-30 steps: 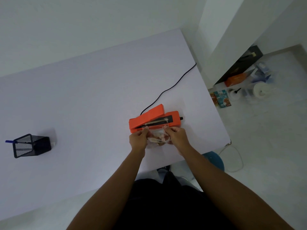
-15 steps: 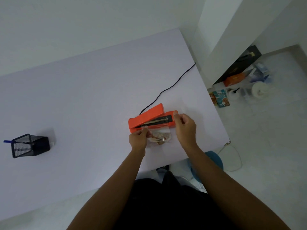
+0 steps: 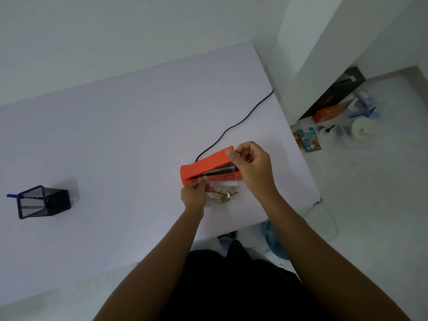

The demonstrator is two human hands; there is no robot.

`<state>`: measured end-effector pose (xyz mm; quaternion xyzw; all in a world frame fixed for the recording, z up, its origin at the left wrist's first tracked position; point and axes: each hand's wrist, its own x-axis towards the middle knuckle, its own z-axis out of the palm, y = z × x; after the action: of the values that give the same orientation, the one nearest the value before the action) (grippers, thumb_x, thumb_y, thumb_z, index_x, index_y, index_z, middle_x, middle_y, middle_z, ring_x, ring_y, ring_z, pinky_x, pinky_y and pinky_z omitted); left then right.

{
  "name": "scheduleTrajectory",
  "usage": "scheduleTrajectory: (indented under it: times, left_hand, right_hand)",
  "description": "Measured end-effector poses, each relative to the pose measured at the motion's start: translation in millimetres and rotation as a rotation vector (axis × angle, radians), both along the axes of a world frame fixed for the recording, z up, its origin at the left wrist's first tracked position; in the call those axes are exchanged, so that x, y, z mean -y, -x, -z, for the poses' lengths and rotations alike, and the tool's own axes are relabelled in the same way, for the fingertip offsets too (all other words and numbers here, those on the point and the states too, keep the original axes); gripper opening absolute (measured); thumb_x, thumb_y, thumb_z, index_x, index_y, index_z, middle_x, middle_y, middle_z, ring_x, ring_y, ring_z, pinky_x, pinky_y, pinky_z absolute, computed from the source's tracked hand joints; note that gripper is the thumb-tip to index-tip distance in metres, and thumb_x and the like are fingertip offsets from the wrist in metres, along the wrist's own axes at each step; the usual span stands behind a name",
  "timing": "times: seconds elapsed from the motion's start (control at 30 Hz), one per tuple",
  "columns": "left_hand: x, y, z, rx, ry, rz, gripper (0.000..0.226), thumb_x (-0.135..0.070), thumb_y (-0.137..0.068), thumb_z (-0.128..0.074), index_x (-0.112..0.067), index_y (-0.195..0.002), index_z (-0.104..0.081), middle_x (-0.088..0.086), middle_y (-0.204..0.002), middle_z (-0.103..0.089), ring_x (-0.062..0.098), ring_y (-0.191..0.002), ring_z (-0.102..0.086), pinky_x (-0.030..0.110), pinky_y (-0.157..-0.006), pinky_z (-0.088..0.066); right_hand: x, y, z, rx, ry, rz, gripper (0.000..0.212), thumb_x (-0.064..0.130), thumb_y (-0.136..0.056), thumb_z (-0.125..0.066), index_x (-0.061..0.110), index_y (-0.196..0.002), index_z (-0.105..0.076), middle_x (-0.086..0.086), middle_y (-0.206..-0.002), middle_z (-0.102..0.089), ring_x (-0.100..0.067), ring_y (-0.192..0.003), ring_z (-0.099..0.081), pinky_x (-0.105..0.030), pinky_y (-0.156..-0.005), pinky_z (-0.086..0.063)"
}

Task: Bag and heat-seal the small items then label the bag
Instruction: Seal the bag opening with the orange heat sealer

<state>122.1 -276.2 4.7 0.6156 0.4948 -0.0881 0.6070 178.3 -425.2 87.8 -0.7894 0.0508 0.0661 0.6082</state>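
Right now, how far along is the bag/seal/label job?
Done: small items sit inside the clear bag. In hand: left hand pins the bag's open end across the orange heat sealer; right hand is at its raised lid, which is not yet pressed down. Left: seal, then label. No label is visible; a mesh pen holder stands far left.

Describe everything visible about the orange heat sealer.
The orange heat sealer looks like plastic: a long base with a hinged lid raised at its right end, showing a dark sealing strip. It lies on the white table, a black cord running from behind it. The right hand touches the lid's raised end. The clear bag's top lies in the opening, held by the left hand.
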Motion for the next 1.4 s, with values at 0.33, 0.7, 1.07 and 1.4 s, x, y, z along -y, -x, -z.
scheduleTrajectory:
  times: [0.33, 0.7, 1.07, 1.4]
  left_hand:
    - [1.0, 0.6, 5.7, 0.001, -0.02, -0.001, 0.034, -0.025, -0.09, -0.07, -0.019, -0.057, -0.068, 0.0, -0.062, -0.067, 0.022, -0.066, -0.06, 0.036, -0.067, -0.049]
    - [-0.9, 0.6, 11.5, -0.02, -0.068, 0.017, 0.033, -0.024, -0.088, -0.07, -0.004, -0.062, -0.065, 0.012, -0.065, -0.06, 0.023, -0.063, -0.052, 0.033, -0.063, -0.045]
    - [-1.6, -1.1, 17.9, -0.024, -0.076, 0.015, 0.029, -0.022, -0.086, -0.072, 0.0, -0.068, -0.069, 0.014, -0.068, -0.064, 0.024, -0.065, -0.056, 0.035, -0.066, -0.051]
    - [-1.1, -0.7, 19.7, -0.006, -0.08, 0.007, 0.029, -0.021, -0.089, -0.07, -0.007, -0.064, -0.068, 0.011, -0.068, -0.065, 0.024, -0.065, -0.058, 0.034, -0.067, -0.052]
  right_hand:
    - [28.0, 0.5, 43.9, -0.208, -0.015, 0.166, 0.027, 0.037, -0.091, -0.071, 0.012, -0.082, -0.066, 0.004, -0.072, -0.063, -0.007, -0.066, -0.057, -0.018, -0.06, -0.046]
    - [41.4, 0.9, 72.4, -0.327, -0.016, 0.221, 0.032, 0.042, -0.086, -0.074, 0.012, -0.078, -0.068, -0.001, -0.068, -0.061, -0.013, -0.066, -0.055, -0.028, -0.065, -0.049]
    - [45.0, -3.1, 84.4, -0.414, -0.042, 0.244, 0.028, 0.038, -0.085, -0.077, 0.01, -0.086, -0.073, -0.006, -0.082, -0.07, -0.013, -0.075, -0.061, -0.028, -0.072, -0.052]
    - [45.0, -7.2, 75.2, -0.517, -0.129, 0.244, 0.019, 0.029, -0.088, -0.076, 0.011, -0.088, -0.073, 0.009, -0.064, -0.059, -0.004, -0.061, -0.05, -0.019, -0.058, -0.04]
